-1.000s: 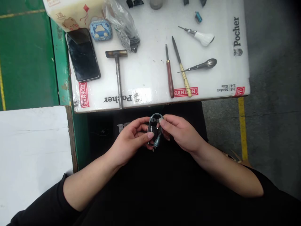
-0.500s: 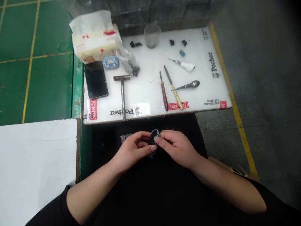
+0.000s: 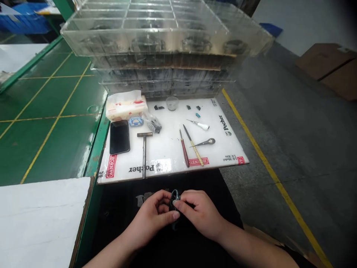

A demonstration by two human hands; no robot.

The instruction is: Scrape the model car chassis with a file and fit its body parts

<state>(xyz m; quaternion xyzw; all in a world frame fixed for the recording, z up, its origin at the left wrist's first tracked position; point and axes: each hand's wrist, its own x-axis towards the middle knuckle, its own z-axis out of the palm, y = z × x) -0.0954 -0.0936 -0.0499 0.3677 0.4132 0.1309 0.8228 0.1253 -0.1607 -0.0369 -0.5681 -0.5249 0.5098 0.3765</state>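
Note:
Over my lap, just off the near edge of the board, both hands hold one small dark part with a blue-grey rim (image 3: pixel 174 197); its exact kind is unclear. My left hand (image 3: pixel 156 212) pinches it from the left, thumb along its lower side. From the right, my right hand (image 3: pixel 199 212) grips its upper edge between thumb and fingers. The fingers cover much of the part. On the white board (image 3: pixel 167 149) beyond lie a red-handled tool (image 3: pixel 184 150), a yellow-handled file (image 3: pixel 194 147), a metal awl (image 3: pixel 206 142), a white-handled tool (image 3: pixel 199 124) and a T-handled metal tool (image 3: pixel 144 152).
Clear stacked trays (image 3: pixel 156 44) with dark parts stand behind the board. Along its left side are a phone (image 3: pixel 119 137), a tissue pack (image 3: pixel 125 106), a blue case (image 3: pixel 136 121) and a plastic bag (image 3: pixel 153 124). A small clear cup (image 3: pixel 172 104) sits near several dark scraps.
The view has tilted up, so the trays and more floor show, and the board and hands appear lower. Both hands keep nearly the same grip on the dark part.

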